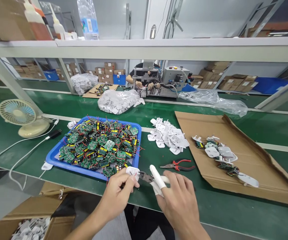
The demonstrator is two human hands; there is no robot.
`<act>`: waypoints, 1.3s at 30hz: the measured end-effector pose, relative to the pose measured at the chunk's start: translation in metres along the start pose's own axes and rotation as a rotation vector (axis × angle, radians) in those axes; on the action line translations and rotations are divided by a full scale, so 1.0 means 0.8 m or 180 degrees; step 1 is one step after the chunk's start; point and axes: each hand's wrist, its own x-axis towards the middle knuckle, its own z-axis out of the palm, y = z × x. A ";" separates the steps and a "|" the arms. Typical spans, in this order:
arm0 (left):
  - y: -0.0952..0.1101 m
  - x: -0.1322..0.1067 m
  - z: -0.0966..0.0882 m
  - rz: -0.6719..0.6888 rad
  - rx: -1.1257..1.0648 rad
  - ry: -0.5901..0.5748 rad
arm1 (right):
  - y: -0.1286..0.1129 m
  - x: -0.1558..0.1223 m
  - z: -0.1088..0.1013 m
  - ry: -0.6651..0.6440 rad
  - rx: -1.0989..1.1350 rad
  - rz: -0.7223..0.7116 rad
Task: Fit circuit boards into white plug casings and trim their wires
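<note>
My left hand [117,190] is closed around a small white plastic plug cover [133,172] with a thin red wire at its face. My right hand [180,196], with white covers on its thumb and index finger, grips pliers [145,177] whose metal jaws reach the cover's right edge. Whether the jaws pinch the wire is too small to tell. Just behind my left hand stands a blue tray [79,170] heaped with green circuit boards [102,140] bearing red wires. Red-handled needle-nose pliers [177,165] lie beyond my right hand.
White plastic covers [168,135] are piled right of the tray. Cardboard [196,128] at the right carries several boards joined to covers [221,153]. A fan [19,115] stands left; an open box [61,225] sits below. Another person's hands [144,85] work at a machine across the bench.
</note>
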 end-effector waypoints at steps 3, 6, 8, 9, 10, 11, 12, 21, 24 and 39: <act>0.003 -0.002 0.003 0.0160 0.0209 0.0006 | -0.004 0.002 -0.003 -0.0063 -0.0228 -0.0047; 0.004 -0.005 0.010 0.0370 0.0348 0.0095 | -0.009 0.002 -0.002 -0.0110 -0.0333 0.0081; 0.004 -0.007 0.014 0.0538 0.0410 0.0216 | -0.012 0.002 -0.001 -0.0129 -0.0306 0.0220; 0.003 -0.008 0.016 0.0616 0.0429 0.0263 | -0.013 0.002 0.000 -0.0125 -0.0280 0.0252; 0.002 -0.009 0.018 0.0681 0.0444 0.0284 | -0.014 0.001 0.000 -0.0113 -0.0249 0.0252; 0.001 -0.009 0.019 0.0737 0.0454 0.0279 | -0.013 0.001 0.002 -0.0091 -0.0202 0.0231; -0.001 -0.010 0.019 0.0785 0.0460 0.0261 | -0.013 0.000 0.003 -0.0069 -0.0134 0.0222; -0.013 -0.010 0.011 0.0957 0.0499 0.0018 | -0.003 -0.020 0.017 -0.0508 0.1314 0.0610; -0.012 -0.006 0.006 0.0796 0.0303 -0.0069 | -0.013 -0.021 0.019 -0.0913 0.2275 0.0767; -0.010 -0.005 0.006 0.0684 0.0479 -0.0022 | 0.000 -0.009 0.007 0.0058 0.0427 0.0243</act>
